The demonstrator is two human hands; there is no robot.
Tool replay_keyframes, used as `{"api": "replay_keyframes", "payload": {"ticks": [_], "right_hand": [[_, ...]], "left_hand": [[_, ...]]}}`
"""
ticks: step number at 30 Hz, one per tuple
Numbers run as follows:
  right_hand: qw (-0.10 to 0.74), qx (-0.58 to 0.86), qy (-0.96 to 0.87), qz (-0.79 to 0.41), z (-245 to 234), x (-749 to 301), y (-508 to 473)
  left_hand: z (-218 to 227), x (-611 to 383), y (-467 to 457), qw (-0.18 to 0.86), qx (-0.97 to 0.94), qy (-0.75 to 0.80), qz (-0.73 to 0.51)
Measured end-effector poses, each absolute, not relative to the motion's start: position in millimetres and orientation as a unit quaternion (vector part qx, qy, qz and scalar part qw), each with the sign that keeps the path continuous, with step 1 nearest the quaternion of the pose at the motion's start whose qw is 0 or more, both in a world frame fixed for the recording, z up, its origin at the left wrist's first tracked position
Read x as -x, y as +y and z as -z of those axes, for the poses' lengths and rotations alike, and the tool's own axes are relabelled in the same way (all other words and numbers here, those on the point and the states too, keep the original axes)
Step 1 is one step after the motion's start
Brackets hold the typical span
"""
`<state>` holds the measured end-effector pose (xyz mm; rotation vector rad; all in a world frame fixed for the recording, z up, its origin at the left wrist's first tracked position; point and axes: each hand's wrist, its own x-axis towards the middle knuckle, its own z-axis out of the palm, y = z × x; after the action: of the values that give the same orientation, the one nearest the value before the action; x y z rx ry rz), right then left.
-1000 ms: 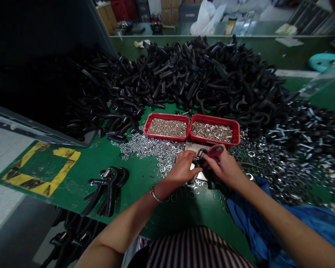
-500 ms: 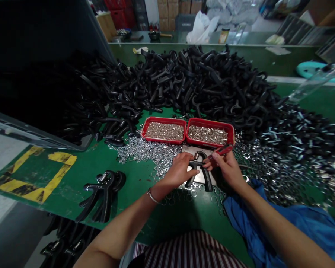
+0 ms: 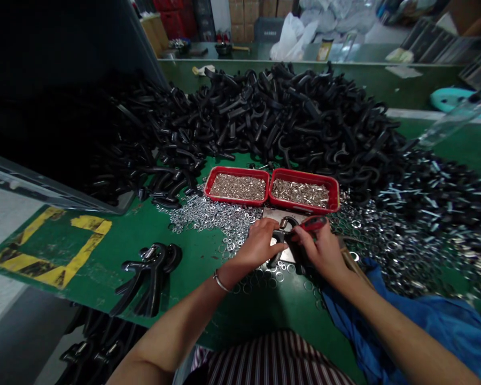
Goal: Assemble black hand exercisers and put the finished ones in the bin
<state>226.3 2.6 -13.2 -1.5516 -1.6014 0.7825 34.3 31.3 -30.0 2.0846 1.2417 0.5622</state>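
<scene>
My left hand [image 3: 260, 241] is closed on a black hand grip exerciser [image 3: 276, 259], pressing it onto a small metal plate [image 3: 271, 214]. A coil spring shows at the exerciser's top, between its two handles. In my right hand [image 3: 323, 252] is a red-handled screwdriver [image 3: 315, 223], held at a slant with its front end at the exerciser's upper part. The tip is hidden by my fingers, and the right handle is largely covered by my right hand. Loose metal rings [image 3: 279, 277] lie around the plate.
Behind the plate stand two red trays, one of tiny metal parts [image 3: 238, 186], one of pins [image 3: 300, 192]. Black handles [image 3: 264, 117] are heaped beyond. Washers [image 3: 200, 216] spread leftward; assembled exercisers [image 3: 156, 272] sit at left. A wooden handle [image 3: 355, 262] and blue cloth [image 3: 425, 321] lie right.
My right hand has moved left and inward over the exerciser's right handle, bringing the screwdriver with it. The wooden handle beside my right wrist shows more. My left hand keeps its hold.
</scene>
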Motion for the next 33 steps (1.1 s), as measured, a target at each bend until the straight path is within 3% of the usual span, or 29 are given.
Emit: {"api": "replay_keyframes", "payload": {"ticks": [4, 9, 14, 18, 20, 24, 26, 29, 33], "right_hand": [[0.291, 0.617, -0.694, -0.230, 5, -220, 11], [0.298, 0.565, -0.707, -0.303, -4, -219, 29], [0.454, 0.520, -0.613, -0.384, -32, -214, -3], [0.534, 0.520, -0.578, -0.333, -44, -251, -15], [0.488, 0.597, -0.576, -0.272, -32, -291, -9], [0.259, 0.727, -0.618, -0.148, -4, -380, 3], [0.202, 0.733, -0.645, -0.074, -2, -404, 5], [0.229, 0.697, -0.679, -0.015, -9, -394, 12], [0.273, 0.543, -0.783, -0.133, -18, -309, 48]], "left_hand": [[26, -35, 30, 0.319, -0.793, 0.477, -0.205], [20, -39, 27, 0.301, -0.795, 0.488, -0.199], [13, -42, 27, 0.287, -0.804, 0.490, -0.174], [13, -41, 29, 0.288, -0.808, 0.492, -0.150], [15, -41, 25, 0.297, -0.805, 0.492, -0.147], [13, -38, 18, 0.284, -0.812, 0.484, -0.160], [5, -31, 27, 0.261, -0.829, 0.462, -0.173], [-11, -12, 68, 0.164, -0.845, 0.477, -0.174], [-24, 17, 137, 0.005, -0.787, 0.615, -0.037]]}}
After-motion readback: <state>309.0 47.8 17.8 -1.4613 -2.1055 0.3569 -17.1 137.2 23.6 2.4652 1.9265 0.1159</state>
